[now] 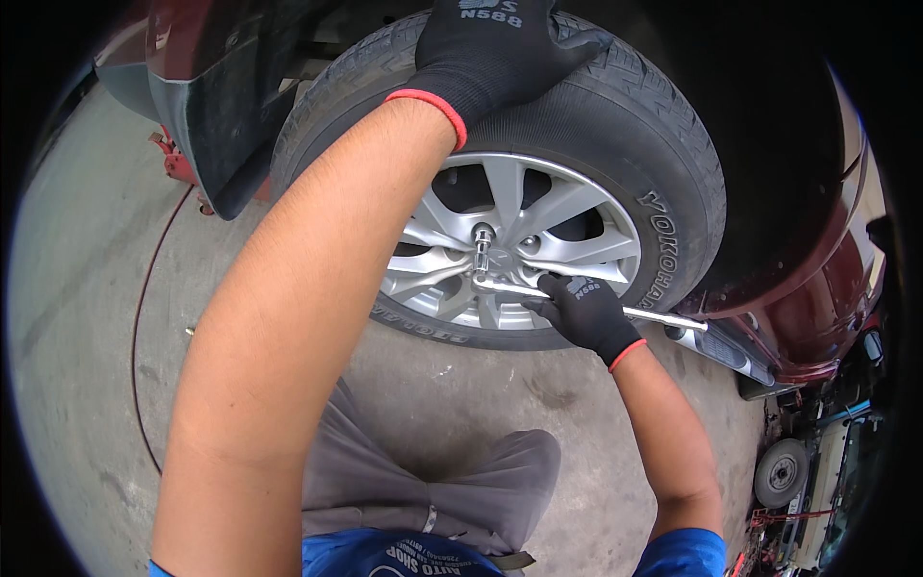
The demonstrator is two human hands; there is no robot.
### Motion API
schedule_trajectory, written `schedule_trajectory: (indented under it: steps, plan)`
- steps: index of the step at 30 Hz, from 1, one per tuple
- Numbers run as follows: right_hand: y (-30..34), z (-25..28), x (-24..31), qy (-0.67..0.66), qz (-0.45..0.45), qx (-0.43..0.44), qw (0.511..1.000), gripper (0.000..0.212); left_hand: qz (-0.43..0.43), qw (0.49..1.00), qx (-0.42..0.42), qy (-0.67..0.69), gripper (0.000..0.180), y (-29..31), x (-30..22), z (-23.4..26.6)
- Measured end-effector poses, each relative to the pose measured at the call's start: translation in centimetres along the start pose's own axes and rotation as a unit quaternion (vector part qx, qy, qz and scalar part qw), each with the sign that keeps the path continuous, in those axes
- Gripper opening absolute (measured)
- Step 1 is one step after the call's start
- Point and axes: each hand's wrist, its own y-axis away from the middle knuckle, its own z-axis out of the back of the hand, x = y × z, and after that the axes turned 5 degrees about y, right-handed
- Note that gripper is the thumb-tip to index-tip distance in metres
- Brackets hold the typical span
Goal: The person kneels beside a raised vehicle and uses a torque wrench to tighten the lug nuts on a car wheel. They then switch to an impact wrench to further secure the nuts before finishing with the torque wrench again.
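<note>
My left hand (495, 53), in a black glove with a red cuff, lies on top of the tyre (615, 125). Its thumb is stretched out over the tread, while the top edge of the view cuts off the other fingers. In my right hand (585, 310), gloved the same way, is the long chrome handle of a breaker bar (663, 318), with the fingers wrapped round it. The bar's socket (483, 252) sits at a lug nut near the middle of the silver alloy wheel (567, 207). Another lug nut (529, 243) shows right of it.
The wheel stands in the arch of a dark red vehicle (808, 279), with a side step (721, 354) at right. A red jack (175, 159) and a dark hose (142, 288) are on the concrete floor at left. A spare wheel (781, 472) is at lower right.
</note>
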Motion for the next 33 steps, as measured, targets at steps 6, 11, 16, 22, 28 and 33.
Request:
schedule_trajectory:
  steps: [6,11,16,22,28,33]
  plan:
    - [0.2,-0.5,0.0,0.045,0.018,-0.082,0.995,0.04,0.005,1.0,0.001,-0.021,0.049,0.2,-0.1,-0.9]
    - [1.1,-3.9,-0.2,0.008,-0.05,-0.085,0.995,0.046,-0.02,0.999,0.027,0.018,0.05,-0.6,0.5,-0.2]
    - [6.6,-5.3,-4.4,0.002,-0.125,-0.123,0.985,0.039,0.023,0.994,0.08,0.067,0.05,0.0,1.8,0.8]
    - [12.0,-9.1,-7.4,0.07,-0.257,-0.265,0.927,0.028,0.024,0.997,0.031,0.067,0.045,0.5,2.1,-0.3]
    - [10.9,-13.0,-6.7,0.062,-0.321,-0.288,0.9,0.02,0.004,0.998,0.028,0.058,0.045,-0.3,1.6,-0.6]
    - [10.5,-14.3,-5.1,0.037,-0.362,-0.28,0.888,0.019,0.02,0.992,0.029,0.124,0.043,0.2,1.7,-1.5]
